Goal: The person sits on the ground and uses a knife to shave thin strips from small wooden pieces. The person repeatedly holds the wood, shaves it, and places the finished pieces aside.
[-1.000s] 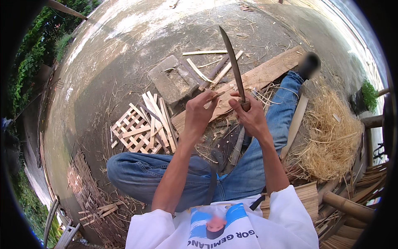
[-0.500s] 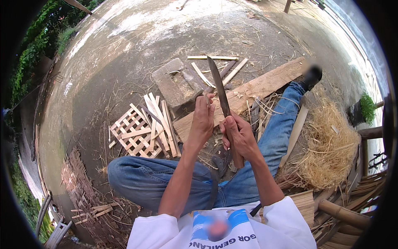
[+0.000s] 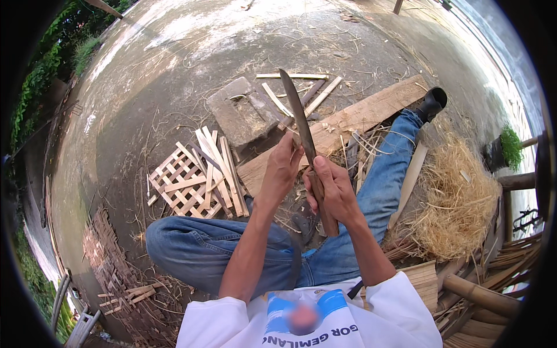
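Observation:
My right hand (image 3: pixel 332 188) is closed round the wooden handle of a machete (image 3: pixel 297 110), whose long dark blade points up and away from me, tilted slightly left. Just left of the blade, the fingers of my left hand (image 3: pixel 283 162) are pinched together on a thin pale strip (image 3: pixel 296 139), mostly hidden by the fingers. The strip is close to the blade; whether they touch I cannot tell. Beneath both hands a long wooden plank (image 3: pixel 365 113) lies aslant on the ground, beside my outstretched leg.
A stone block (image 3: pixel 241 110) sits beyond my left hand. Left of it lies a woven bamboo lattice (image 3: pixel 183 182) with loose strips (image 3: pixel 219 159) on top. Heaped shavings (image 3: pixel 458 203) lie right of my leg, and a worn woven mat (image 3: pixel 110 255) lies at lower left.
The machete's tip has shifted a little left and away from me. My left hand stays pinched beside the blade; the whole view has moved slightly.

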Tool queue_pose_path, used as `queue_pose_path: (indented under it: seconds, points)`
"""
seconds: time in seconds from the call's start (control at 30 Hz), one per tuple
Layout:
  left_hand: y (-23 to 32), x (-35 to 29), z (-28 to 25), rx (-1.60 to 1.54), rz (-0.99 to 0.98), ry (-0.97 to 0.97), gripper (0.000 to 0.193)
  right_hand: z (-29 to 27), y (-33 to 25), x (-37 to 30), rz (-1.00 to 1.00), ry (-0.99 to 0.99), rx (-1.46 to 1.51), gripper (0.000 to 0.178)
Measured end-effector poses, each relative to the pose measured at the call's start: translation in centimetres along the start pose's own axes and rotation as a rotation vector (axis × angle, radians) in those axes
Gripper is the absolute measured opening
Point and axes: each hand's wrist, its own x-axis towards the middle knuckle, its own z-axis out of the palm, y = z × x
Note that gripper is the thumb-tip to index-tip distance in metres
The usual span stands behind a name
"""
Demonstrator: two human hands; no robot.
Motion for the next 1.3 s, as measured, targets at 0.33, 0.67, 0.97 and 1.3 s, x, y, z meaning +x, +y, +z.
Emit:
queue_pose_path:
  seconds: [0.33, 0.67, 0.97, 1.3]
  points:
    - [-0.3, -0.1, -0.1, 0.02, -0.032, -0.074, 0.02, -0.1, -0.2, -0.2, -0.02, 0.029, -0.058, 0.045]
    - [-0.3, 0.0, 0.1, 0.03, 0.061, -0.036, 0.021, 0.0, -0.2, -0.2, -0.022, 0.043, -0.138, 0.045]
    - [0.5, 0.0, -0.1, 0.057, 0.028, -0.099, 0.024, 0.2, -2.4, -0.7, -0.027, 0.068, -0.446, 0.05]
    - [0.3, -0.2, 0.3, 0.063, 0.013, -0.129, 0.035, 0.2, -2.7, -1.1, -0.039, 0.111, -0.535, 0.05]
